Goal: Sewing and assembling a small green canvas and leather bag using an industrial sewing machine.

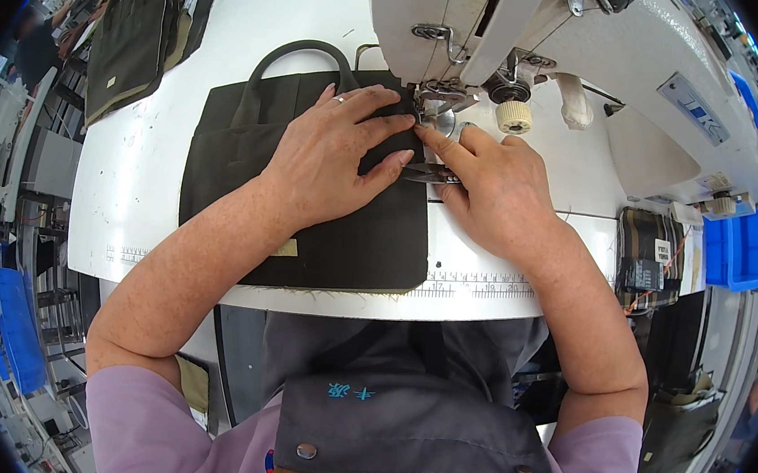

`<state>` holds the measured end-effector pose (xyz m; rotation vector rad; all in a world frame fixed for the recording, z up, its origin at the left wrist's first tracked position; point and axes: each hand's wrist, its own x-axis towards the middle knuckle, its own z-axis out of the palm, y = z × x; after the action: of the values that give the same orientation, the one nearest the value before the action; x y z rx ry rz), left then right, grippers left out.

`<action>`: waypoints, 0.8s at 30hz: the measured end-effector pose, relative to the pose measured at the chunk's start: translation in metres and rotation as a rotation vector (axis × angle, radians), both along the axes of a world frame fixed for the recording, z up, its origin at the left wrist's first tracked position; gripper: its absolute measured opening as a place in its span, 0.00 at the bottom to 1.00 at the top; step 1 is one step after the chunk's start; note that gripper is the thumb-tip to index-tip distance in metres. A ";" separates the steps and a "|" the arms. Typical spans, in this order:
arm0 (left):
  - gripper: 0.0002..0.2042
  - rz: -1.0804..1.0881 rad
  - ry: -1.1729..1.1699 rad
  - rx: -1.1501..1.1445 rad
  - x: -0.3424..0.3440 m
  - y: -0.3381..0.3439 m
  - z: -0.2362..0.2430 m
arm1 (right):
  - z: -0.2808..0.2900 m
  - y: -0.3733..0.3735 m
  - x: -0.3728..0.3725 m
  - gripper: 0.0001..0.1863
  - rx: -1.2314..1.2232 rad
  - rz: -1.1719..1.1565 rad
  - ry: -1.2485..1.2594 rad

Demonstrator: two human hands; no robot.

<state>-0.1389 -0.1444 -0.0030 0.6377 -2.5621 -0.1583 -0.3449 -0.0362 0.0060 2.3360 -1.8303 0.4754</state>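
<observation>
A dark olive bag panel with a looped handle lies flat on the white sewing table, its right edge at the needle area of a sewing machine. My left hand rests on the panel with fingers spread, fingertips close to the presser foot. Beside that edge my right hand is curled round small dark scissors, their blades pointing left over the panel. The right index fingertip touches the panel's edge just below the foot. A small pale label shows under my left wrist.
More dark bag panels are piled at the table's far left. A printed ruler runs along the table's front edge. On the right are a striped fabric piece and a blue bin. The machine's arm overhangs the back right.
</observation>
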 end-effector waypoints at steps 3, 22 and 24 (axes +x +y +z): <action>0.17 -0.005 -0.003 0.013 -0.002 -0.005 0.000 | -0.001 -0.002 0.002 0.26 0.001 -0.026 0.002; 0.17 -0.049 -0.008 -0.005 -0.004 -0.015 0.000 | 0.002 -0.011 -0.016 0.11 0.080 -0.119 -0.668; 0.18 -0.053 -0.011 -0.004 -0.004 -0.016 0.000 | -0.004 -0.014 -0.024 0.17 0.139 -0.125 -0.913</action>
<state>-0.1431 -0.1607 -0.0027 0.5706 -2.5911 -0.1684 -0.3693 -0.0503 0.0015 2.2251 -2.3723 1.6462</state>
